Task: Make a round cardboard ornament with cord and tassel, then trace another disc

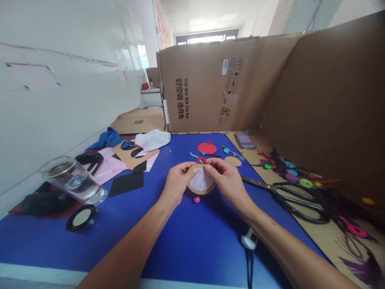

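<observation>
Two-handed, holding the cardboard-rimmed disc (pixel 201 181) over the blue counter (pixel 192 245), pinched near the top between thumb and fingers of left hand (pixel 177 180) and right hand (pixel 225 176), might bend it by pressing unevenly, or send the nearby pink bead (pixel 196 199) rolling by brushing it.

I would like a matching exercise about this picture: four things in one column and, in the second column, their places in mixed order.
1. clear glass
2. scissors
3. pink bead
4. cardboard-rimmed disc

A. held by the left hand and right hand
B. across the right edge of the blue surface
C. to the left of both hands
D. just below the disc in the view

Pairs: 1-C, 2-B, 3-D, 4-A
</observation>
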